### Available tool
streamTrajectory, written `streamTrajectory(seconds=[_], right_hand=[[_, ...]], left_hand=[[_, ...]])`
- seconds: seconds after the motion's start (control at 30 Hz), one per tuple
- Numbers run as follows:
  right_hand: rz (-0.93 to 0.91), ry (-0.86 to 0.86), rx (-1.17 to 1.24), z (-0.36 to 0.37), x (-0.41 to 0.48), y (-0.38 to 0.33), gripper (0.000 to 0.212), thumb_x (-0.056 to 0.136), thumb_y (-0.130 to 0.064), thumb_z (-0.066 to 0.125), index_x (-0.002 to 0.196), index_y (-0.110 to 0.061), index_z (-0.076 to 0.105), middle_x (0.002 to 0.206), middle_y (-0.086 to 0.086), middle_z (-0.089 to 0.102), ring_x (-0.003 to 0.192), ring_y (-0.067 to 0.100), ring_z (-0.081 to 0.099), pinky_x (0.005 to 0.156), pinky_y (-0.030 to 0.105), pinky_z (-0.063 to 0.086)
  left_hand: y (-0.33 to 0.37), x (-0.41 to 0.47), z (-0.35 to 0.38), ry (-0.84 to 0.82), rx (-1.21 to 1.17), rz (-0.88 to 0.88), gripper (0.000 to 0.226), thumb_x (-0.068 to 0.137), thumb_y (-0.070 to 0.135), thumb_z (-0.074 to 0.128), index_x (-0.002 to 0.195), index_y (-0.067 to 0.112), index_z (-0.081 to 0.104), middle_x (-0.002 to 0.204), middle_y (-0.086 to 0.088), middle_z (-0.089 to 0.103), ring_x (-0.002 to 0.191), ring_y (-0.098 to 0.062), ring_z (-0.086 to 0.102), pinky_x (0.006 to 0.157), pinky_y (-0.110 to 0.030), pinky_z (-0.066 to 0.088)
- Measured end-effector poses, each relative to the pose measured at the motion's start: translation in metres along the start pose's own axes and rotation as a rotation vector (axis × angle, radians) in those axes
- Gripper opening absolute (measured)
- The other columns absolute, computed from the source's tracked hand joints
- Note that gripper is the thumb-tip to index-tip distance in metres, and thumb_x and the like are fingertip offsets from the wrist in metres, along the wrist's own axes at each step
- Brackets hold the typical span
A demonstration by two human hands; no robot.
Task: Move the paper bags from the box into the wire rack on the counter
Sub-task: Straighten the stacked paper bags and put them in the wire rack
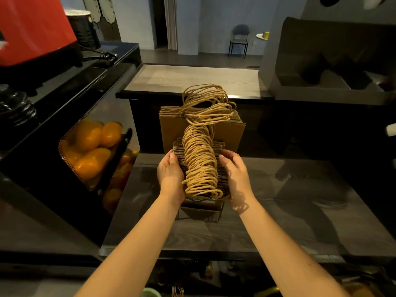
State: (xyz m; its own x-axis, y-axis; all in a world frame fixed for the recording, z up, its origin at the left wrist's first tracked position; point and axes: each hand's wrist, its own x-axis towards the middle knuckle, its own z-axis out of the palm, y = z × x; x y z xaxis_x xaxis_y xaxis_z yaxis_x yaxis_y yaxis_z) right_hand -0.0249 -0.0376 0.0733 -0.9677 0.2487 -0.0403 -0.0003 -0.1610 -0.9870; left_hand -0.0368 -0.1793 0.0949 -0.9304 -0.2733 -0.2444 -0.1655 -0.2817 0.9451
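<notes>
A thick stack of small brown paper bags (200, 168) with twisted cord handles stands upright in the black wire rack (199, 213) on the dark counter. My left hand (170, 174) presses on the stack's left side and my right hand (234, 174) on its right side. Behind it a stack of larger brown paper bags (171, 129) stands upright, its handles bunched on top. Most of the rack is hidden by the bags and my hands. The box cannot be made out.
A black juicer with a cage of oranges (94, 146) stands to the left. A raised wooden ledge (192, 78) runs behind the rack. A grey display case (334, 61) is at the far right. The dark counter (289, 211) extends to the right.
</notes>
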Motion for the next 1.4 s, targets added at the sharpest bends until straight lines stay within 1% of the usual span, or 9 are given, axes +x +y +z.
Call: streamTrajectory(seconds=[0.23, 0.4, 0.5, 0.63, 0.83, 0.93, 1.23, 1.33, 1.4], right_hand=[[0.093, -0.077, 0.139, 0.004, -0.001, -0.003, 0.057, 0.096, -0.045, 0.051, 0.147, -0.024, 0.037, 0.137, -0.007, 0.047, 0.125, 0.011, 0.045, 0.108, 0.033, 0.036], [0.197, -0.06, 0.233, 0.006, 0.019, 0.022, 0.105, 0.051, -0.086, 0.067, 0.142, -0.037, 0.044, 0.142, -0.003, 0.052, 0.129, 0.023, 0.051, 0.111, 0.052, 0.035], [0.237, -0.074, 0.23, -0.003, 0.026, 0.03, 0.098, 0.055, -0.084, 0.069, 0.14, -0.042, 0.044, 0.145, -0.006, 0.049, 0.132, 0.022, 0.048, 0.112, 0.054, 0.033], [0.253, -0.111, 0.238, -0.008, 0.009, 0.018, 0.081, 0.071, -0.077, 0.064, 0.141, -0.044, 0.042, 0.147, -0.004, 0.047, 0.133, 0.024, 0.047, 0.111, 0.054, 0.034], [0.189, -0.158, 0.139, -0.005, 0.006, 0.013, 0.066, 0.071, -0.079, 0.056, 0.13, -0.049, 0.051, 0.141, -0.008, 0.052, 0.129, 0.019, 0.049, 0.114, 0.049, 0.032], [0.227, -0.149, 0.217, -0.01, 0.009, 0.013, 0.062, 0.083, -0.066, 0.043, 0.137, -0.037, 0.047, 0.136, -0.001, 0.057, 0.124, 0.022, 0.054, 0.111, 0.048, 0.037], [0.337, -0.157, 0.323, -0.014, 0.015, 0.019, 0.037, 0.099, -0.051, 0.029, 0.11, -0.029, 0.057, 0.09, -0.007, 0.074, 0.09, 0.013, 0.065, 0.074, 0.033, 0.05], [0.288, -0.179, 0.206, -0.012, 0.014, 0.018, 0.049, 0.095, -0.059, 0.03, 0.133, -0.033, 0.047, 0.123, -0.008, 0.063, 0.112, 0.013, 0.058, 0.095, 0.038, 0.047], [0.244, -0.196, 0.098, -0.013, 0.011, 0.018, 0.079, 0.078, -0.078, 0.043, 0.146, -0.038, 0.035, 0.149, -0.006, 0.044, 0.135, 0.018, 0.043, 0.114, 0.048, 0.032]], left_hand=[[-0.008, -0.002, -0.016, -0.192, -0.137, -0.055, 0.047, 0.092, 0.051, 0.048, 0.133, 0.028, 0.054, 0.127, -0.002, 0.063, 0.114, -0.021, 0.061, 0.098, -0.043, 0.046], [-0.012, -0.015, -0.029, -0.45, -0.145, 0.007, 0.044, 0.1, 0.043, 0.028, 0.136, 0.027, 0.047, 0.126, 0.004, 0.064, 0.11, -0.008, 0.063, 0.088, -0.027, 0.052], [-0.011, -0.013, -0.033, -0.484, -0.145, -0.01, 0.057, 0.092, 0.053, 0.034, 0.143, 0.028, 0.038, 0.137, 0.002, 0.055, 0.124, -0.015, 0.054, 0.107, -0.04, 0.039], [-0.011, -0.012, -0.029, -0.545, -0.163, 0.017, 0.036, 0.1, 0.046, 0.022, 0.114, 0.035, 0.053, 0.105, 0.012, 0.072, 0.103, -0.007, 0.066, 0.083, -0.026, 0.052], [-0.014, -0.015, -0.026, -0.571, -0.195, 0.036, 0.044, 0.102, 0.041, 0.021, 0.14, 0.026, 0.04, 0.121, 0.002, 0.067, 0.111, -0.015, 0.063, 0.076, -0.024, 0.054], [-0.016, -0.011, -0.027, -0.547, -0.16, 0.075, 0.04, 0.103, 0.041, 0.015, 0.125, 0.03, 0.045, 0.096, 0.018, 0.073, 0.091, 0.002, 0.068, 0.066, -0.014, 0.053], [-0.017, 0.007, -0.027, -0.454, -0.098, 0.087, 0.042, 0.102, 0.045, 0.015, 0.127, 0.034, 0.047, 0.099, 0.025, 0.069, 0.089, 0.01, 0.064, 0.071, -0.013, 0.05], [-0.019, 0.008, -0.028, -0.474, -0.059, 0.049, 0.052, 0.1, 0.048, 0.019, 0.146, 0.029, 0.034, 0.132, 0.01, 0.056, 0.106, 0.001, 0.058, 0.085, -0.021, 0.045], [-0.019, 0.008, -0.029, -0.486, -0.034, 0.049, 0.052, 0.101, 0.048, 0.018, 0.146, 0.028, 0.034, 0.127, 0.011, 0.058, 0.105, 0.0, 0.059, 0.085, -0.022, 0.045]])
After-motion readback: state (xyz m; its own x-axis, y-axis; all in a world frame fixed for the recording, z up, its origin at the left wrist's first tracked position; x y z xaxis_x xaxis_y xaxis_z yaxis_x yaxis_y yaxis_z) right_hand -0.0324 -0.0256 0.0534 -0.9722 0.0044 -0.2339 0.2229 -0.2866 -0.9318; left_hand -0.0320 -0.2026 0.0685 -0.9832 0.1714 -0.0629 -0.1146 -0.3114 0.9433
